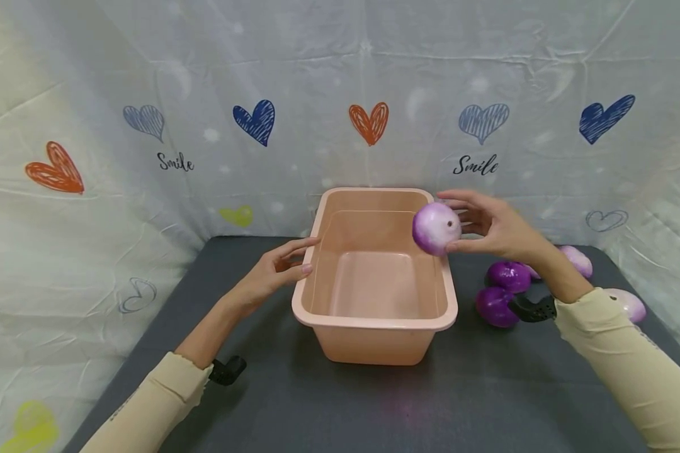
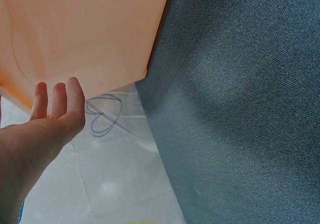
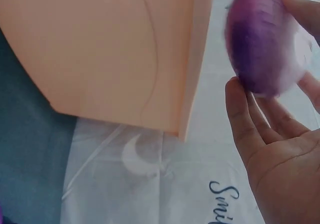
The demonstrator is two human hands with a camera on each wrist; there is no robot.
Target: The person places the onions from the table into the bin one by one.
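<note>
My right hand [image 1: 487, 226] grips a round, purple-and-white ball-like thing [image 1: 435, 228] with a small dark spot, between the thumb and fingers. It is held over the right rim of a peach plastic tub [image 1: 374, 324]. The right wrist view shows the same round thing [image 3: 260, 44], somewhat blurred, above the fingers and beside the tub's outer wall [image 3: 100, 49]. At the tub's left rim, my left hand [image 1: 269, 274] rests with its fingers extended. In the left wrist view, fingers of that hand [image 2: 45, 129] lie against the outer wall.
Right of the tub, several similar round things lie on the dark cloth-covered table [image 1: 374, 402], including a glossy purple one [image 1: 495, 308] and a pale one [image 1: 629, 305]. My right forearm partly hides them. A heart-printed white sheet [image 1: 311, 151] hangs behind and at the sides.
</note>
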